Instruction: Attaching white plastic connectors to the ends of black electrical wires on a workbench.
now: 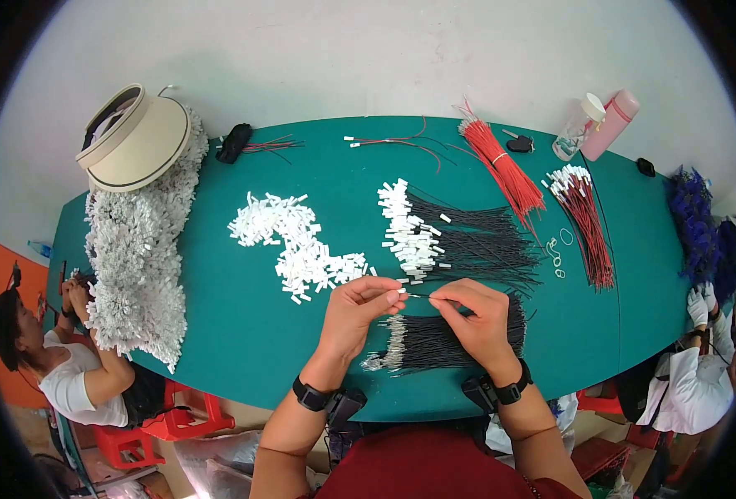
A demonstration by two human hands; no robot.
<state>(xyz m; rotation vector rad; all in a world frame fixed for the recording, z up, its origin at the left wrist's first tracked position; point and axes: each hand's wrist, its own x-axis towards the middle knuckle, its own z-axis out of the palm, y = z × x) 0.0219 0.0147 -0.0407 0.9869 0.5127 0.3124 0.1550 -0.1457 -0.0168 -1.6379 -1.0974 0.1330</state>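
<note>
Between finger and thumb, my left hand pinches a small white connector housing. My right hand grips a thin black wire whose end points at the housing; whether the tip sits inside it is too small to tell. Under my hands lies a bundle of black wires with bare metal terminals at their left ends. Farther back, black wires fitted with white housings are spread out. Loose white housings form a heap to the left.
A red wire bundle, a dark red bundle with white ends, rubber bands, keys and two bottles stand or lie at right. A large white connector pile carries a sun visor. People sit at both table ends.
</note>
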